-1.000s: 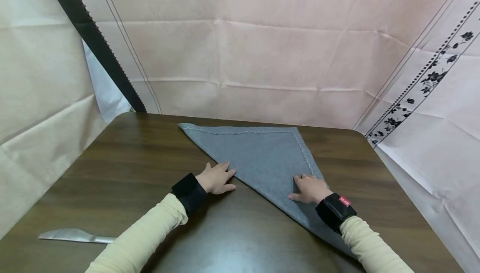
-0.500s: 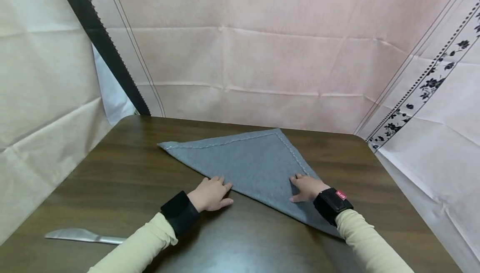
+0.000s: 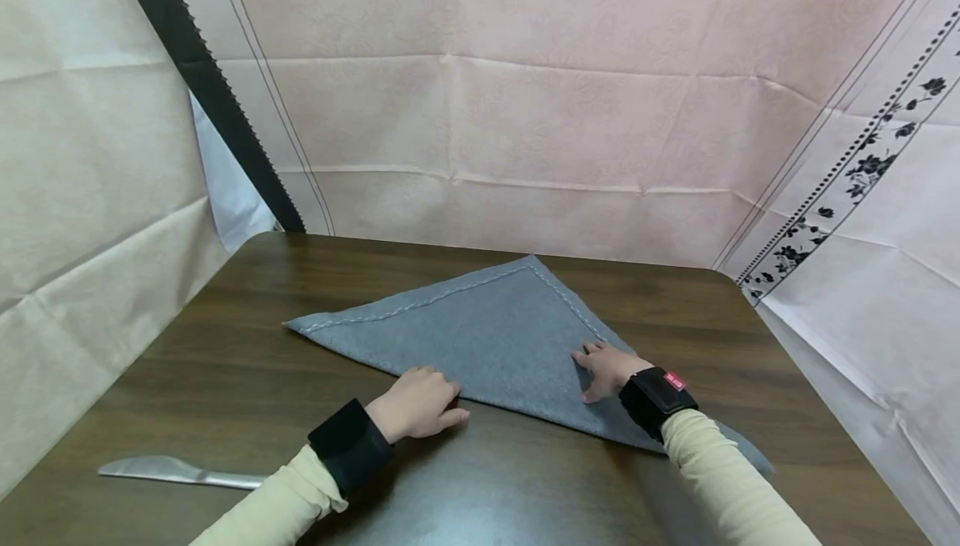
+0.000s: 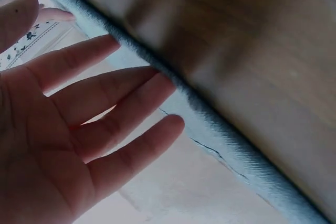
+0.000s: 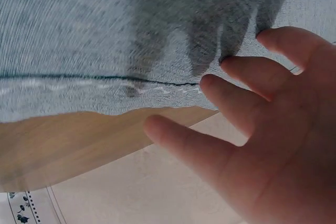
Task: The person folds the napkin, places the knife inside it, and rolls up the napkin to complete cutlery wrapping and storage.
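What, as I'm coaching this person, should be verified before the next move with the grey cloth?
1. Grey cloth lying roughly triangular: ok.
2. Right hand on the cloth: ok.
3. Left hand at the cloth's near edge: ok.
4. Knife apart from the cloth: ok.
5. Cloth in full view: not ok; right sleeve hides part.
6. Knife's handle end free: cannot tell; left sleeve hides it.
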Demonstrator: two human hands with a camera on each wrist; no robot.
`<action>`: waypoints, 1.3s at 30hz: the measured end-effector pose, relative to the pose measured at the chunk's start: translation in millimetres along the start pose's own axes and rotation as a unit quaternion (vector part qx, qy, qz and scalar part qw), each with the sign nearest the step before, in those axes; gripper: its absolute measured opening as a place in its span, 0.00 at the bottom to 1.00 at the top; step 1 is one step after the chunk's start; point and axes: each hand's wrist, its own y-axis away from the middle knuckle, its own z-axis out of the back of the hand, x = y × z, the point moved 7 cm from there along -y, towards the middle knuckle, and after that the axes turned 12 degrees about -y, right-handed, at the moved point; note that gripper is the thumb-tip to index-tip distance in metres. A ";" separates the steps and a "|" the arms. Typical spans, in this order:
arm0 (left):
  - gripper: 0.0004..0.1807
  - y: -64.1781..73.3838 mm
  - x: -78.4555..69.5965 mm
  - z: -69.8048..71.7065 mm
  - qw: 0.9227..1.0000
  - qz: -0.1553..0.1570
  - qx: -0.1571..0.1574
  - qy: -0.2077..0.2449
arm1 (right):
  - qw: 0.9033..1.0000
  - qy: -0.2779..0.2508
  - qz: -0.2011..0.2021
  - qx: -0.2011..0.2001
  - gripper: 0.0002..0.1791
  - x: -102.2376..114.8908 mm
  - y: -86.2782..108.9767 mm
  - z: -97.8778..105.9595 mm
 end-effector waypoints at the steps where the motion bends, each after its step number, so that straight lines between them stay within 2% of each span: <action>1: 0.16 0.7 -0.7 1.7 1.000 -0.005 -0.007 0.012 | 1.000 0.003 -0.002 -0.001 0.39 1.4 -0.8 -0.5; 6: 0.21 2.3 -2.5 6.5 0.998 -0.022 -0.020 0.058 | 0.999 0.023 -0.008 -0.030 0.37 9.6 -1.2 -2.1; 9: 0.18 0.2 5.1 5.5 0.996 -0.029 -0.022 0.084 | 0.994 0.055 0.021 -0.087 0.29 19.9 4.2 -1.6; 12: 0.13 -0.5 26.3 3.4 0.993 -0.015 -0.025 0.114 | 0.977 0.096 0.073 -0.173 0.15 29.3 16.6 -1.9; 14: 0.13 2.3 48.0 -0.4 0.992 0.012 -0.018 0.123 | 0.967 0.100 0.092 -0.217 0.06 27.5 27.7 -2.8; 16: 0.14 8.4 71.1 -4.8 0.991 0.042 -0.004 0.124 | 0.965 0.080 0.092 -0.234 0.07 16.3 39.1 -3.7; 19: 0.16 21.2 103.4 -12.3 0.990 0.079 0.014 0.118 | 0.974 0.022 0.065 -0.215 0.12 -13.3 53.9 -6.4; 22: 0.17 35.4 129.1 -17.5 0.987 0.103 0.028 0.122 | 0.981 -0.030 0.047 -0.185 0.13 -43.0 65.9 -10.4; 25: 0.16 47.3 148.6 -20.7 0.984 0.122 0.039 0.126 | 0.981 -0.067 0.042 -0.175 0.12 -64.9 75.5 -11.8; 28: 0.15 55.1 162.8 -23.9 0.981 0.131 0.043 0.139 | 0.980 -0.087 0.046 -0.175 0.13 -77.0 80.9 -10.9; 33: 0.16 59.4 172.2 -30.2 0.976 0.138 0.050 0.164 | 0.978 -0.105 0.067 -0.168 0.16 -81.1 81.8 -11.3; 39: 0.18 64.0 166.7 -38.0 0.972 0.152 0.103 0.149 | 0.977 -0.117 0.097 -0.149 0.17 -80.4 81.0 -12.9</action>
